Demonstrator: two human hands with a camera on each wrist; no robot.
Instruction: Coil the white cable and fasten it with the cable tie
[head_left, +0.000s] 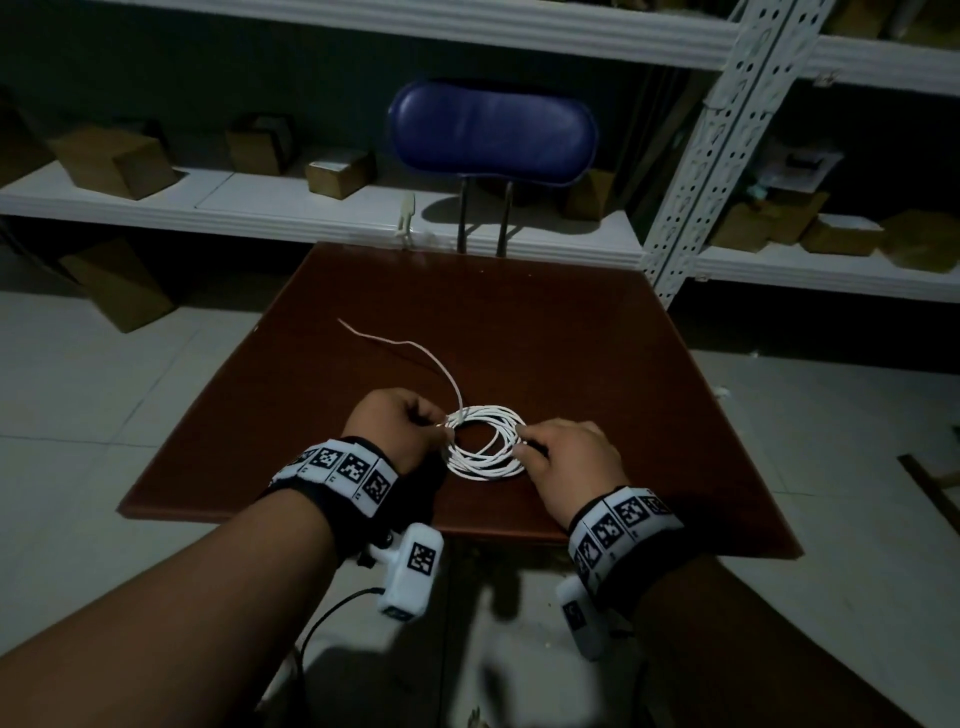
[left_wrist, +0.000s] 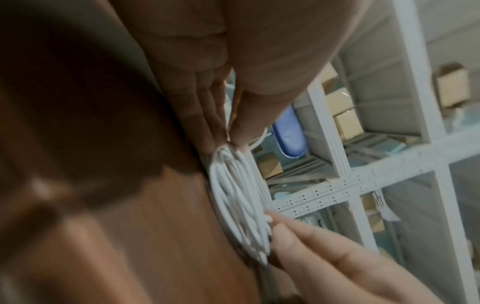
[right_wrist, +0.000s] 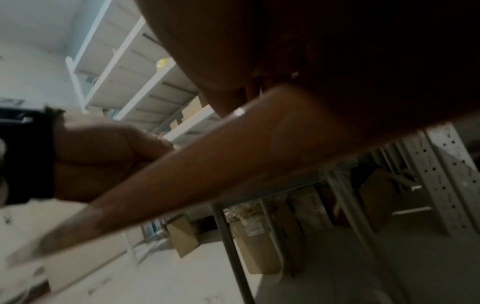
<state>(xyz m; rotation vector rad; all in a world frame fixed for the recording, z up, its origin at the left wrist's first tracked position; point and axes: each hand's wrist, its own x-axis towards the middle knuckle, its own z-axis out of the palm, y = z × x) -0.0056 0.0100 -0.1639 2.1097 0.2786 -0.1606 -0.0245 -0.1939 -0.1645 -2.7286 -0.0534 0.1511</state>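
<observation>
Shelving (head_left: 717, 130): white perforated-steel racks stand beyond the far edge of the bench, carrying several cardboard boxes (head_left: 117, 161).

Bench (head_left: 519, 322): brown top, square in outline, seen from its near edge.

Chair (head_left: 493, 132): blue padded back, set just behind the far edge of the bench.

White cable (head_left: 485, 441): lies on the bench near the middle of the near edge, wound into 1 flat round coil of several turns. 1 loose end (head_left: 395, 343) runs out from the coil's left side toward the far-left corner and rests on the surface. The left wrist view shows the turns bunched side by side (left_wrist: 239, 197).

Left hand (head_left: 397, 428): at the coil's left side, fingers curled, with fingertips and thumb pinching the bundled turns where the loose end departs; the left wrist view confirms the pinch (left_wrist: 221, 115).

Right hand (head_left: 571, 457): at the coil's right side, back of the hand up, with the fingertips (left_wrist: 283, 228) closed on the turns at that side. The right wrist view is blurred and shows only the underside of the bench edge and the opposite hand.

Cable tie: not made out in any view.

Wrist bands: both wrists carry black straps with printed square markers (head_left: 343, 465)
</observation>
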